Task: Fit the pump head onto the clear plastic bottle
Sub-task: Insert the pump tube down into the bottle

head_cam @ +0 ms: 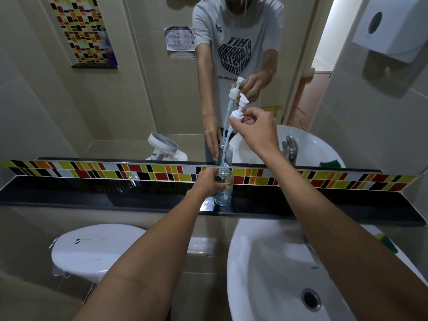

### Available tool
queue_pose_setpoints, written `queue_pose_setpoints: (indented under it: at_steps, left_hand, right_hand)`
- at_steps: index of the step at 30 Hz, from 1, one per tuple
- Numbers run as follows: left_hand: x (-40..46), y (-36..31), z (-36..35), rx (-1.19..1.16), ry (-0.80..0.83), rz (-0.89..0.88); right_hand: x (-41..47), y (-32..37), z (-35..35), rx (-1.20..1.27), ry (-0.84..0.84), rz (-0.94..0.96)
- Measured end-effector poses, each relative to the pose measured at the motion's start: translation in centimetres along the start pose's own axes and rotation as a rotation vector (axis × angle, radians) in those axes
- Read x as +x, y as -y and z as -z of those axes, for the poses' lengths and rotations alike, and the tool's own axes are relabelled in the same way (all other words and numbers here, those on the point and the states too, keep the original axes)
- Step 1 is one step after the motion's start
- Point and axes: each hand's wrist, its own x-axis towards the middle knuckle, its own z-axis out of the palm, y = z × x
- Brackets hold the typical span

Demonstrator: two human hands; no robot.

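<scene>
Head cam: bottle (222, 191) stands upright on the black ledge (115, 195) under the mirror (139, 89), left hand (209, 181) wrapped round it. Right hand (252, 126) pinches the pump (238, 112) by its collar up above, tube (225, 147) dangling into the neck. Sink (266, 262) sits below.

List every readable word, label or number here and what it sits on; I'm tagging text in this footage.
"HIT HARD PLAY SMART STAY SHARP", mirrored and partly guessed: printed on the grey T-shirt seen in the mirror.
Line under that print: too blurred to read.
White paper notice on the reflected wall: too small to read.
Small dark logo on the white toilet lid: unreadable.
White pump head, clear plastic bottle, white wall dispenser: no text visible.
</scene>
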Motion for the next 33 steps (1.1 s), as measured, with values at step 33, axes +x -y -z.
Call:
queue_pose_setpoints:
  at_steps: [33]
  left_hand:
    - [-0.7,-0.4,0.2,-0.003,0.007,0.016]
  right_hand:
    - [-1.8,-0.6,0.1,-0.006,-0.078,0.028]
